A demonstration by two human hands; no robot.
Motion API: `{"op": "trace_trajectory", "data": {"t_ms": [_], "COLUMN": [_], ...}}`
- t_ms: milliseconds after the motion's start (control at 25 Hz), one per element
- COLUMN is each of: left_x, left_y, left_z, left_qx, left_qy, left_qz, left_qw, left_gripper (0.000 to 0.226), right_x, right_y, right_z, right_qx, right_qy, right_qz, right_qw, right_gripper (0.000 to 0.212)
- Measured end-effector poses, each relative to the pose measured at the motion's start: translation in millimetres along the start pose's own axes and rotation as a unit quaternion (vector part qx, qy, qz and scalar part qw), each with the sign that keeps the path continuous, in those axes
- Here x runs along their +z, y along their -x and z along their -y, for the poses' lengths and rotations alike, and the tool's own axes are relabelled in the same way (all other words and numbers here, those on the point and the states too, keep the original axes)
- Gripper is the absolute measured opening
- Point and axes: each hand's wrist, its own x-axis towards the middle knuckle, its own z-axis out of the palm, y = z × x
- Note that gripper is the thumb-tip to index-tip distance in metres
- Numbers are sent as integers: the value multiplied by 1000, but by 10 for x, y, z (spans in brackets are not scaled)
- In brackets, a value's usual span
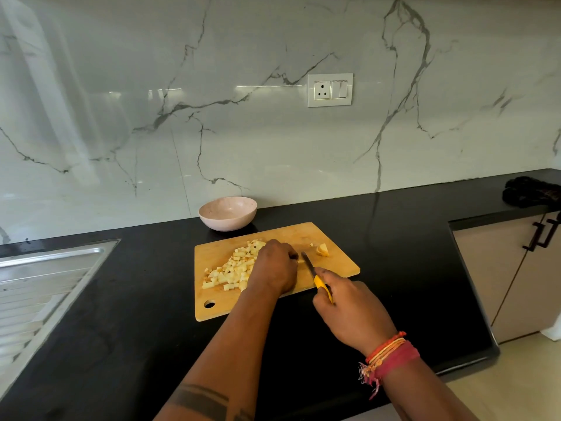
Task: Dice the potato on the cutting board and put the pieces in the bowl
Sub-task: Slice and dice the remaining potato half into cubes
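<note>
Dicing stage, late. The board [267, 235] lies on a black counter [121, 299], with the bowl [228, 213] just behind its far edge, seemingly empty (no dice visible inside). A heap of dice [233, 270] covers the board's left half. One uncut chunk [322, 249] sits apart near the board's right edge, with a small scrap beside it.

The left hand [274, 268] rests knuckles-up on the board, fingers curled down over a small remnant of potato [300, 261], of which only a pale sliver shows at the fingertips; whether the fingers pinch it or merely press it cannot be told. The right hand [349, 314] is clenched round the yellow handle of the knife [312, 270], index finger extended along the top, blade pointing away and set just beside the left fingertips.

Step in hand, as judged: cutting down the last held remnant. The next move calls for short strokes close to the curled fingers, so the left fingertips should stay tucked behind the blade. The remaining chunk at the right would then need dicing. Transfer to the bowl has not begun; it will call for gathering the heap and carrying it over the board's far edge.

A sink [45, 284] lies at the left.
</note>
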Motion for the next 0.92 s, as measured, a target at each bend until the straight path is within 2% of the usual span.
{"op": "trace_trajectory", "data": {"t_ms": [520,720,840,920], "left_x": [6,-14,-84,-141], "left_y": [52,91,110,122], "left_z": [-87,-71,-51,-50], "left_qx": [-24,-16,-8,-6], "left_qy": [-8,-4,15,36], "left_qz": [-25,-52,-84,-110], "left_qw": [999,999,996,993], "left_gripper": [18,18,19,20], "right_x": [0,6,10,12], "right_y": [-210,59,67,18], "right_z": [76,54,12,10], "right_qx": [-33,-29,-3,18], "right_qy": [53,36,-29,-25], "right_qz": [73,38,-1,-6], "right_qw": [995,998,1000,1000], "right_gripper": [50,50,50,51]}}
